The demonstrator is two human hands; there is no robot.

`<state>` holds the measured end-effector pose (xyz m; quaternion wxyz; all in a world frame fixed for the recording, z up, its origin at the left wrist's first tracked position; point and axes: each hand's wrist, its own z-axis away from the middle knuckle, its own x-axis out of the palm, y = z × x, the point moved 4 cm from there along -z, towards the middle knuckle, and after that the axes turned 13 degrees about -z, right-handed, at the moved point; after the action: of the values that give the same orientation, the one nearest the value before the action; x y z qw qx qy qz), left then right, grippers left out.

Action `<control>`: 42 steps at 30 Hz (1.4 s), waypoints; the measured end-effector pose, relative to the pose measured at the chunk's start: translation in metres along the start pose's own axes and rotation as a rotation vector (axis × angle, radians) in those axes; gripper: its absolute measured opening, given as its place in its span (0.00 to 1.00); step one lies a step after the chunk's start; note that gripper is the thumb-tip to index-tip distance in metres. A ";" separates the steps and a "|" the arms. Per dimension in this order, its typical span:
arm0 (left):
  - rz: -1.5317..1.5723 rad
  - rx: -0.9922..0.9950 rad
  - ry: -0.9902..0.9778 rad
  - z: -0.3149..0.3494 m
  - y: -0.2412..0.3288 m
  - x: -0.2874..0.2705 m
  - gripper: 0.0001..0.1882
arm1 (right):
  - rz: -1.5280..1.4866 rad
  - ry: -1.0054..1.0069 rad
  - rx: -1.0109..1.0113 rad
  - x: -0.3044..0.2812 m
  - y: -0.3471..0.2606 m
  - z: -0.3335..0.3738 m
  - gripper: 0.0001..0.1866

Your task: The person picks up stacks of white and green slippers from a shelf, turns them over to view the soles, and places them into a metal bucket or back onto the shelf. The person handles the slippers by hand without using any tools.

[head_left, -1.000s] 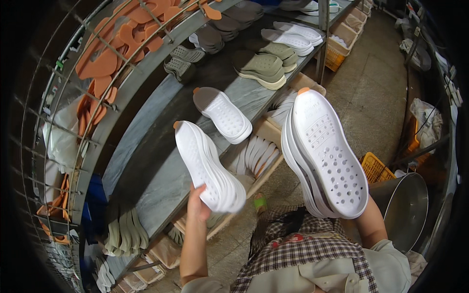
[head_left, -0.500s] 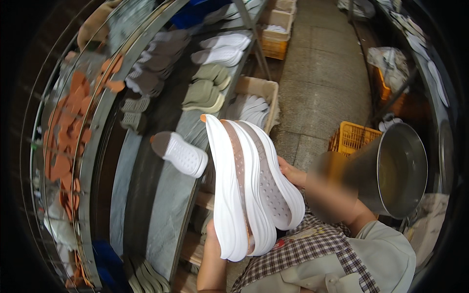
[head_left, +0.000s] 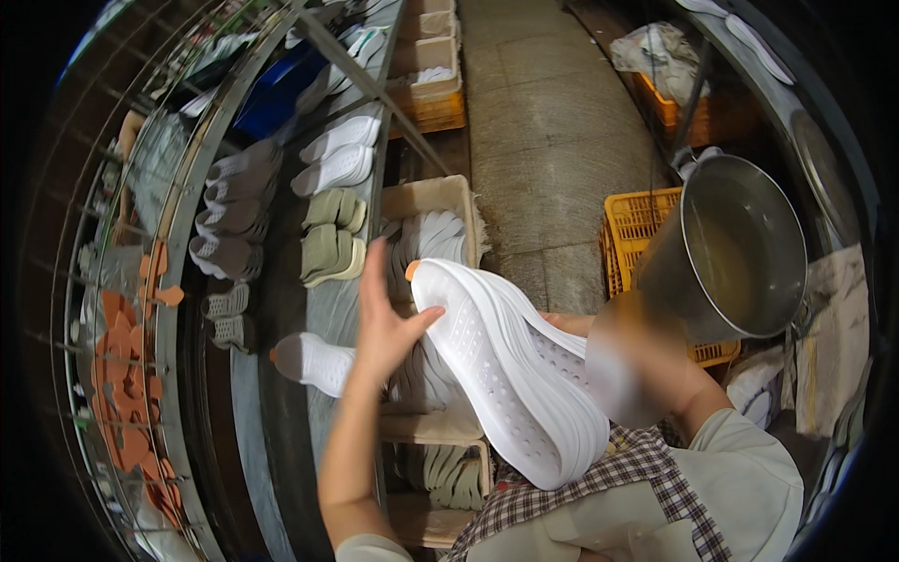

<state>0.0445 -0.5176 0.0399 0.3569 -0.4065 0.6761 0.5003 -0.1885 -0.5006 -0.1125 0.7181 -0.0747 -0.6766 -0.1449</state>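
Left hand (head_left: 382,330): I see fingers spread wide, thumb against the toe end of the white shoe soles (head_left: 524,384).
Right hand (head_left: 571,325): at the soles' right side, mostly hidden; I can't tell its grip.
Stack: nested, tilted, beyond the counter's (head_left: 281,421) right edge.
Counter: separate sole (head_left: 326,363) and olive soles (head_left: 328,251) along that edge.
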 end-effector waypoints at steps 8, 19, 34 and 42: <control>-0.208 0.318 -1.397 -0.097 0.008 0.083 0.36 | 0.116 0.180 -0.043 -0.038 0.015 0.012 0.28; -0.331 0.315 -1.574 -0.102 0.047 0.108 0.35 | -0.180 0.017 -0.067 -0.112 0.021 0.019 0.28; -0.085 0.168 -1.295 -0.142 0.067 0.081 0.29 | 0.075 0.233 -0.340 -0.119 0.024 0.103 0.32; 0.461 0.289 -0.868 -0.199 0.195 0.151 0.25 | 0.561 0.350 -0.388 -0.215 0.011 0.136 0.41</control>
<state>-0.2100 -0.7064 0.0302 0.5378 0.0520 0.5998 0.5902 -0.3236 -0.4261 -0.3153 0.8070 -0.3657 -0.4570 -0.0787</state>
